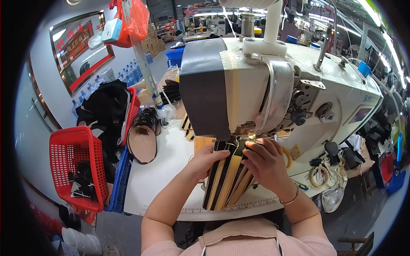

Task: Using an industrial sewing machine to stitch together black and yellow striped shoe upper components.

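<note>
A black and tan striped piece [225, 179] lies on the white table [162, 170] under the head of a white sewing machine [273, 81]. My left hand [204, 161] presses flat on the left side of the piece. My right hand [267, 161] rests on its right side, fingers reaching toward the needle area, which is partly hidden by the machine head. A thin bracelet circles my right wrist. The near end of the piece hangs over the table's front edge, along a printed ruler strip.
A red plastic basket [60, 149] with dark pieces stands at the left, beside a blue crate [121, 179]. A stack of tan and black sole-shaped pieces [143, 138] lies on the table's left. Another red basket [133, 112] holds black material. Water bottles stand behind.
</note>
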Tool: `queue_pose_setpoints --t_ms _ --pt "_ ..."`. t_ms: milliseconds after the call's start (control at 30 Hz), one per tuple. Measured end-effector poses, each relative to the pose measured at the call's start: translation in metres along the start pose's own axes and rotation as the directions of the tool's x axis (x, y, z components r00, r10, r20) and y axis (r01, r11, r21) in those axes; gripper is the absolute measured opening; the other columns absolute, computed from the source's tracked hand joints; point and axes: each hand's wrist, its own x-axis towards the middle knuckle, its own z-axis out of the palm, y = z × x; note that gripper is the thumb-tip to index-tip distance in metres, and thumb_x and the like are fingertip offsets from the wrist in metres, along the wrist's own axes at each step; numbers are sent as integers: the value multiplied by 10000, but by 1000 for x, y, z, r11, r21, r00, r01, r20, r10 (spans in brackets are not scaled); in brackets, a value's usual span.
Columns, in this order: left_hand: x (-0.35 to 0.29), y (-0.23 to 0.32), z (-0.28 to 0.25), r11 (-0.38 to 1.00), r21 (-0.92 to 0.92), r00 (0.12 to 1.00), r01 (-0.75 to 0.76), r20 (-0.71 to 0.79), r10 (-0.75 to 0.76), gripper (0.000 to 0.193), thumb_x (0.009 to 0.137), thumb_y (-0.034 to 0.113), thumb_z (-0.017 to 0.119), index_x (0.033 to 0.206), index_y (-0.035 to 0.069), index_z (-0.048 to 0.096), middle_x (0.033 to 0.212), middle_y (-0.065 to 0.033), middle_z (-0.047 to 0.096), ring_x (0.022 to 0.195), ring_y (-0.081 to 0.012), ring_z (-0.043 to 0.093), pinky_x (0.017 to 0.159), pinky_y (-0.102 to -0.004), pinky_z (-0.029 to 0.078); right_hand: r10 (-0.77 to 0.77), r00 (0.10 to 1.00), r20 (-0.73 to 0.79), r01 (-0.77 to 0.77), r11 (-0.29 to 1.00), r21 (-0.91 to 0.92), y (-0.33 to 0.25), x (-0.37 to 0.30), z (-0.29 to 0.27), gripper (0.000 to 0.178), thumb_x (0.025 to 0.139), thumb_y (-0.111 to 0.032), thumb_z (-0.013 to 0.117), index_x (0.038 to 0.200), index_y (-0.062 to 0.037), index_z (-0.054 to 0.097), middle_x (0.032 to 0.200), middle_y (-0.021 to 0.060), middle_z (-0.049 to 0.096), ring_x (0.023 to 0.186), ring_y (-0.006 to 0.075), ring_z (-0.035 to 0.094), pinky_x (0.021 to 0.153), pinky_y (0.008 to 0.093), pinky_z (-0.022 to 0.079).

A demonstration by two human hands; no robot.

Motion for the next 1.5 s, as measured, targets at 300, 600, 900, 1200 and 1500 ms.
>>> queue_pose_setpoints --t_ms 300,600,900,1200,1500 --pt "0 -21 9 987 -97 989 -131 -84 123 266 840 166 630 1033 13 529 871 -75 635 738 -129 635 627 -258 523 25 998 62 -27 999 20 8 5 -3 261 729 -172 683 965 -88 612 1042 51 600 964 263 539 868 409 412" --pt "-5 -44 29 922 -224 946 -316 -145 289 266 840 115 636 1058 26 511 936 -46 600 809 -111 598 715 -265 507 13 1000 -20 -14 999 -43 3 -5 -1 226 759 -183 667 966 -102 625 1068 12 599 1030 262 518 920 421 373" --pt "4 -51 35 902 -150 900 -404 -244 362 253 815 114 672 1006 27 531 903 -29 597 788 -87 575 711 -240 480 -25 998 -61 24 999 -29 18 2 8 155 754 -153 654 899 -114 617 909 3 633 781 227 549 793 358 424" --pt "1 -40 35 916 -62 896 -396 -246 370 301 782 37 665 1042 16 516 940 -38 594 837 -96 580 750 -241 481 -18 999 -40 17 999 -30 22 8 11 140 794 -150 624 931 -127 639 781 6 612 700 214 533 739 351 412" --pt "8 -26 24 936 15 911 -352 -222 346 346 744 42 694 1046 -6 532 900 -47 621 808 -104 592 745 -244 481 33 998 -58 -33 999 1 26 7 20 104 776 -190 657 820 -99 635 684 45 578 694 259 553 754 402 425"
